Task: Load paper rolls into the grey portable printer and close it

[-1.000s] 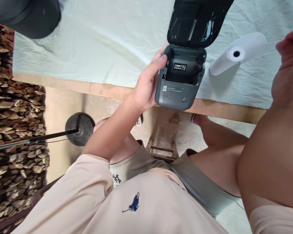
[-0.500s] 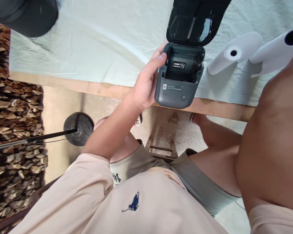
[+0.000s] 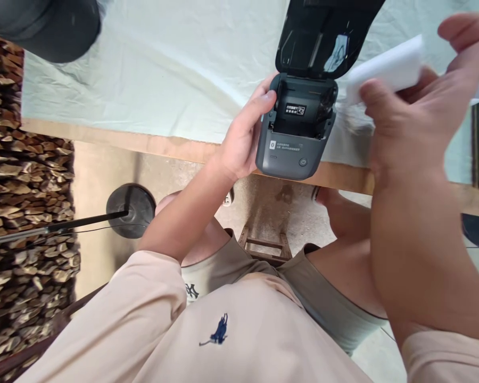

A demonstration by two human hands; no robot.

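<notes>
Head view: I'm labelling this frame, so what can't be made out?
All in the head view:
Motion-blurred: paper roll, partly behind the right hand.
Too small to read: stickers on the printer.
Cut off by the top edge: lid.
Covered by the left hand: printer's left side.

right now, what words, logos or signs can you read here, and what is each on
"NY" monogram, partly covered: grey shorts.
Power symbol: button on the grey printer in the left hand.
Too small to read: sticker in its open bay.
Also unreadable: two small lines on its front.
No letters: navy rider emblem on the shirt.
Blank: white paper roll in the right hand.
</notes>
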